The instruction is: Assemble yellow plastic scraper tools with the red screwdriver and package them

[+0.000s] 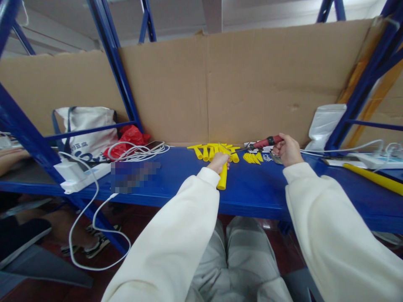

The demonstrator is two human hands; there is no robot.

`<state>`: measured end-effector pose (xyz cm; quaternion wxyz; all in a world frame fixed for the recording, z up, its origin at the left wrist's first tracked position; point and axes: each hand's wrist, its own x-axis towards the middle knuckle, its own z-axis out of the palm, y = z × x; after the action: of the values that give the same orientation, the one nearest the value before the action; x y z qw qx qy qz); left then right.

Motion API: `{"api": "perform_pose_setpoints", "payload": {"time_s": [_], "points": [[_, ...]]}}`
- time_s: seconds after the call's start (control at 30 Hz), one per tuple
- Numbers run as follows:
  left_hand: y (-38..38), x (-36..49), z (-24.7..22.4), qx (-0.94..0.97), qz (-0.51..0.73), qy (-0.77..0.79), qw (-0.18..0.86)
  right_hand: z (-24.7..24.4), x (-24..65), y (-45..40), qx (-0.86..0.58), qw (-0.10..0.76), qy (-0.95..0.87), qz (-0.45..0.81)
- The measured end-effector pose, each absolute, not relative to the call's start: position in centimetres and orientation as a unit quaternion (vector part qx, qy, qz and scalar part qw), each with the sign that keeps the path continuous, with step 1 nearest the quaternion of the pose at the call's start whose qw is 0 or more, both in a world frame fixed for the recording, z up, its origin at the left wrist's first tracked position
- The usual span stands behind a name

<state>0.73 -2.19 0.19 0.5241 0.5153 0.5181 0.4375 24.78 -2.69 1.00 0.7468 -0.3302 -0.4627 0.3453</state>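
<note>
My left hand (pixel 219 162) is closed around a yellow T-shaped handle (pixel 222 180), whose round stem points toward me over the blue table. In my right hand (pixel 288 149) is a red-and-black screwdriver (pixel 266 143), gripped at the end of its handle. Its thin shaft runs leftward to the top of the yellow piece; the exact contact at the tip is too small to make out. Several more yellow T-shaped handles (pixel 205 153) lie just behind my left hand. Between my hands are a row of flat yellow triangular pieces (pixel 252 158) and some small packets (pixel 267 157).
White coiled cables (pixel 138 153), a red plastic bag (pixel 134 136) and a cloth bag (pixel 91 126) sit left, near a power strip (pixel 86 178). Rightward are a white pouch (pixel 325 126) and a long yellow bar (pixel 374 178). Cardboard (pixel 245 84) walls the back. Another person's arm (pixel 12 161) shows left.
</note>
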Motion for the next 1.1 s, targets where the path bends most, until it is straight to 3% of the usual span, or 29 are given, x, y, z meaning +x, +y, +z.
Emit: {"api": "perform_pose_setpoints", "payload": {"time_s": [1.1], "points": [[-2.7, 0.6, 0.6, 0.504, 0.439, 0.520, 0.531, 1.4, 24.4, -3.6, -0.353, 0.724, -0.476, 0.354]]}}
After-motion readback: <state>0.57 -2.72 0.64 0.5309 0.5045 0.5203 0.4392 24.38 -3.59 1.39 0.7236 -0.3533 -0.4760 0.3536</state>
